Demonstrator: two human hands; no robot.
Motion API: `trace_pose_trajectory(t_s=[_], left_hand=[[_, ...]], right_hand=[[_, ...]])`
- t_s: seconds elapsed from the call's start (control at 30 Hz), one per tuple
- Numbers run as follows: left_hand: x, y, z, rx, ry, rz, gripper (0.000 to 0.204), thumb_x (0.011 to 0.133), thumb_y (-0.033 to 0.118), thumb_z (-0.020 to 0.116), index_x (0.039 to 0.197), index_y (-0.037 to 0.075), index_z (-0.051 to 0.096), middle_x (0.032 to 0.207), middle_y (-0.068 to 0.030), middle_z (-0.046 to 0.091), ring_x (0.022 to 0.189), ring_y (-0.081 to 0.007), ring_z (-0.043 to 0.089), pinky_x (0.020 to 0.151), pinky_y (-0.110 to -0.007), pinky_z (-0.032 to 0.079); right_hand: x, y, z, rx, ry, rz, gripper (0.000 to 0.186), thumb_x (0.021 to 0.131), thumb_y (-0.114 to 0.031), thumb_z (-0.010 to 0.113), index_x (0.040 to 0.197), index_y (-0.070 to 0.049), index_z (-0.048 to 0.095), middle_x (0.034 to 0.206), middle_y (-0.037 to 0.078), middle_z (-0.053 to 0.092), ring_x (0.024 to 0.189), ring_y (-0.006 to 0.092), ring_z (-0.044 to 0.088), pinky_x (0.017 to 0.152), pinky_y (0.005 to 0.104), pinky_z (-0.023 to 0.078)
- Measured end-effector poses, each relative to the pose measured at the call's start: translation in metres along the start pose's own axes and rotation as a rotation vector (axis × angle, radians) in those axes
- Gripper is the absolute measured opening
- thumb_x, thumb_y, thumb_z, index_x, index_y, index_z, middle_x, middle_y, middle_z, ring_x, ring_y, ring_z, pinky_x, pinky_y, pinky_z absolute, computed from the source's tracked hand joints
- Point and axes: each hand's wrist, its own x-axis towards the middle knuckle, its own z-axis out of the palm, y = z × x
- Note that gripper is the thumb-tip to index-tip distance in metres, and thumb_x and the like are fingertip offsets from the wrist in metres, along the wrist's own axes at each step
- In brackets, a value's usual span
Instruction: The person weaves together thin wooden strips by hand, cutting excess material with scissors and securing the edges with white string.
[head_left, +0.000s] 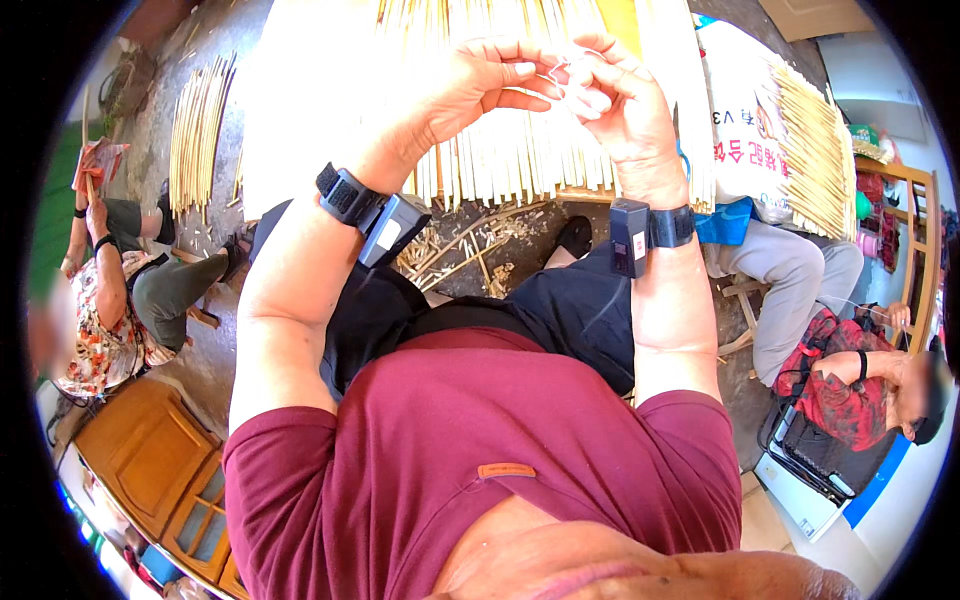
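Observation:
My left hand and my right hand meet above a row of pale wooden sticks laid side by side on the bright table. Between their fingertips runs a thin white string, looped near the right fingers. The left thumb and forefinger pinch toward it, while the other left fingers stay loosely bent. My right fingers are curled in around the string, and part of it is hidden there. Neither hand touches the sticks.
Stick scraps litter the floor by my feet. More sticks lie on a white printed sack at right, and a bundle lies at far left. A person sits on each side; a wooden cabinet stands lower left.

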Motion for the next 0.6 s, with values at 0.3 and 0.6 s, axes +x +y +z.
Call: trace_pose_trajectory(t_s=[0.3, 0.6], left_hand=[[-0.008, -0.005, -0.009, 0.066, 0.108, -0.090, 0.015, 0.090, 0.020, 0.060, 0.092, 0.007, 0.066, 0.084, -0.0026, 0.065, 0.065, -0.0072, 0.057, 0.061, -0.022, 0.049], [-0.012, -0.012, -0.036, 0.195, 0.074, -0.238, 0.016, 0.090, 0.022, 0.059, 0.095, 0.008, 0.065, 0.087, -0.0047, 0.067, 0.067, -0.0057, 0.060, 0.058, -0.019, 0.048]], right_hand=[[0.016, 0.004, -0.006, -0.180, 0.029, 0.002, 0.025, 0.087, -0.006, 0.055, 0.112, -0.001, 0.055, 0.080, 0.005, 0.059, 0.054, 0.0082, 0.046, 0.053, 0.0206, 0.037], [0.015, -0.002, -0.014, -0.989, 0.300, -0.082, 0.018, 0.080, -0.002, 0.056, 0.098, -0.001, 0.059, 0.071, 0.006, 0.063, 0.053, 0.0098, 0.055, 0.050, 0.0192, 0.044]])
